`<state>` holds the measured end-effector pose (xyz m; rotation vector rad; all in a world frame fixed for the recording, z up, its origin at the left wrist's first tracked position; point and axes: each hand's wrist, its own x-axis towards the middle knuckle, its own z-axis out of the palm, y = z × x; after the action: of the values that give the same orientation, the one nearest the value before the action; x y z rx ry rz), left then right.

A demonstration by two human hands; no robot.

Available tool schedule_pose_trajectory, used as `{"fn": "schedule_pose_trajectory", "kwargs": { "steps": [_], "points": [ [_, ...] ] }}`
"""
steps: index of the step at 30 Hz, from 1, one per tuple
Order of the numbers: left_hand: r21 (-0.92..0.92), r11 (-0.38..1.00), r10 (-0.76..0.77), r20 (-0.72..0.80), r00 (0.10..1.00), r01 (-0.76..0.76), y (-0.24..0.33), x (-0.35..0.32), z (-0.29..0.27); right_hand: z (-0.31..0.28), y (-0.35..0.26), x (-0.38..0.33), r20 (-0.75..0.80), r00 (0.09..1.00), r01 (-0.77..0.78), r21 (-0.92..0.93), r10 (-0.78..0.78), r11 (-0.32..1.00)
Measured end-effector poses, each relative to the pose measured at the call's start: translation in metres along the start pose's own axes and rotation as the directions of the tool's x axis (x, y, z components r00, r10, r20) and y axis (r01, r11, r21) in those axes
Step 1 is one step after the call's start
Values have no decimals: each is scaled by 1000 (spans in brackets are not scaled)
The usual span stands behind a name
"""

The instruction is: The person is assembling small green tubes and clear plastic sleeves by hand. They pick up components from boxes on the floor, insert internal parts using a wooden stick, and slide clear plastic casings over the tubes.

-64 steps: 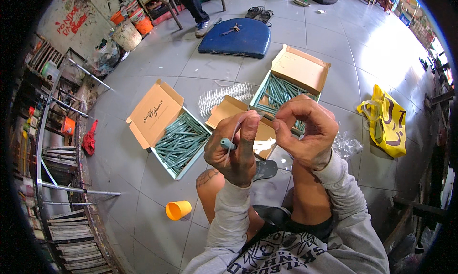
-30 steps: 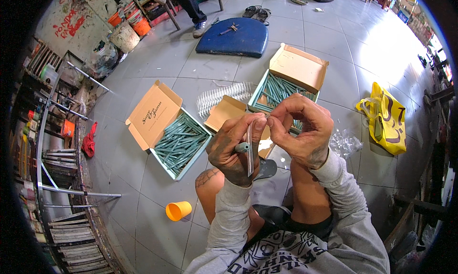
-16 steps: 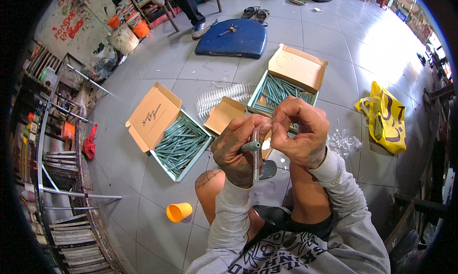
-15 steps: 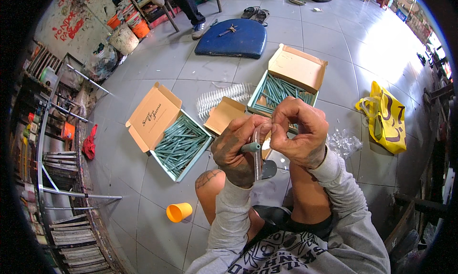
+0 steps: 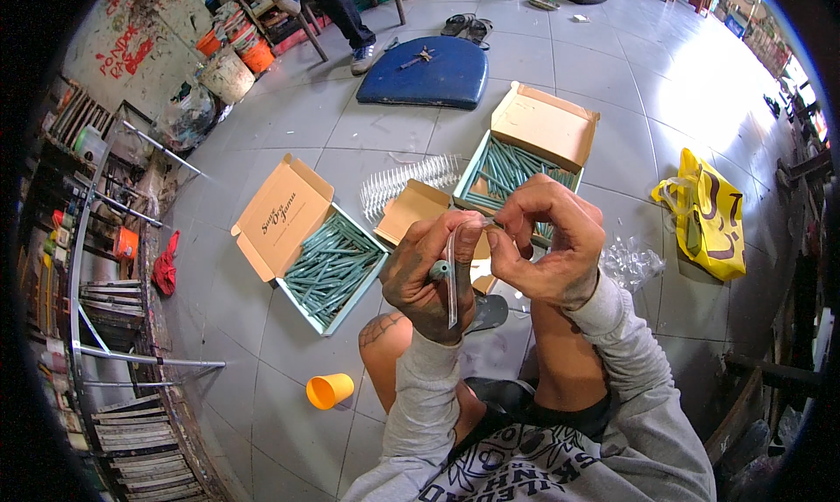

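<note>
My left hand (image 5: 429,275) is closed round a teal stick (image 5: 440,270), its round end poking out between the fingers. A narrow clear plastic sleeve (image 5: 452,283) is held in the same hand, running from the fingertips down along the palm. Just right of it, my right hand (image 5: 551,240) is closed in a pinch at the sleeve's upper end; what sits between its fingertips is too small to make out. Beyond the hands, an open carton (image 5: 328,318) at left and another carton (image 5: 547,122) at right hold many similar teal sticks.
Between the cartons lie a small brown box (image 5: 411,212) and a row of clear plastic pieces (image 5: 407,180). A yellow cup (image 5: 329,391) lies at left; crumpled clear plastic (image 5: 632,261) and a yellow bag (image 5: 709,222) are at right. A blue cushion (image 5: 424,78) lies farther off.
My left hand has shifted slightly left and turned, so the stick's end faces me more. The fingertips of both hands are a little farther apart.
</note>
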<state>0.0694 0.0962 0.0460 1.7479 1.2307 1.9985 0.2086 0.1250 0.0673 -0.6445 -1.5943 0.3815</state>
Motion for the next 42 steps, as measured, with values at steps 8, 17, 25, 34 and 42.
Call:
{"fn": "schedule_pose_trajectory", "kwargs": {
  "steps": [8,17,25,34,42],
  "points": [
    [-45,997,-61,-9,998,61,6,2,2,0,-3,1,9,1000,11,-72,-10,997],
    [-153,987,43,-65,997,-53,-7,1,6,1,-3,1,-31,998,50,-116,-54,992],
    [-544,624,-364,433,825,561,-14,17,-49,-23,-11,19,190,787,613,-349,-587,708],
    [-276,692,-318,712,626,666,9,8,-35,-45,-1,10,263,741,671,-246,-618,700],
    [-426,693,-259,606,752,582,18,2,-15,-48,-6,11,204,762,648,-242,-615,722]
  ]
}}
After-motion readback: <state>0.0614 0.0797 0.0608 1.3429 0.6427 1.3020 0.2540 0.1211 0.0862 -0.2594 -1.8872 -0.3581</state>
